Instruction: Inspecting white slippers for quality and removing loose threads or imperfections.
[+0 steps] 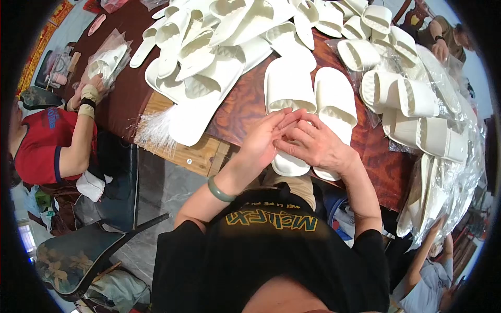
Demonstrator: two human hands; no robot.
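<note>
A pair of white slippers lies in front of me on the reddish wood-grain table: a left slipper (287, 83) and a right slipper (334, 91). Over the left one's opening, my left hand (265, 134) and my right hand (315, 143) meet with their fingertips close together. Both hands are closed in a pinch; whatever is between the fingers is too small or hidden to name. A bundle of thin clear-white plastic strands (158, 128) rests at the table's left edge, beside a heap of white slippers (209, 57).
White slippers in clear plastic bags (425, 130) are piled along the right. At left, a co-worker in a red top (52, 138) handles a bagged slipper (108, 65). Another person's arms (430, 242) reach in at lower right. A chair (78, 255) stands at lower left.
</note>
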